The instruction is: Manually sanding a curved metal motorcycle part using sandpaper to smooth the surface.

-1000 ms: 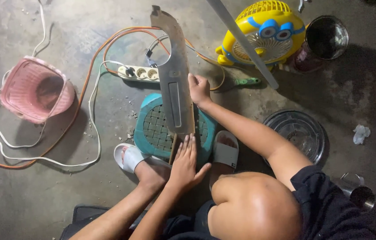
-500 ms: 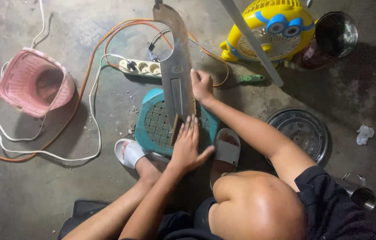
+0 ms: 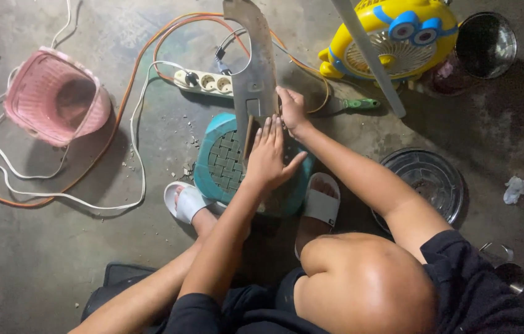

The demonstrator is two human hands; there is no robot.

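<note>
A long grey metal blade [image 3: 256, 68] lies across the top of an upturned teal plastic stool [image 3: 219, 164], which looks to serve as a raised bench so the piece sits off the gritty concrete floor [image 3: 39, 260]; the stool's top is a woven lattice with rounded corners. The left hand [image 3: 268, 158] lies flat, fingers spread and released, pressing on the blade's near end over the stool, seemingly to pin it; the right hand [image 3: 291, 110] curls around the blade's edge just beyond the stool, grasping it. The blade is flat, dull and scuffed, with a curved notch on one side. Beyond the stool lie a white power strip [image 3: 203, 81] and orange cable [image 3: 120, 117]; beside the stool, white sandals [image 3: 321, 204] brace it; a ribbed pink basket [image 3: 51, 99] sits well apart.
</note>
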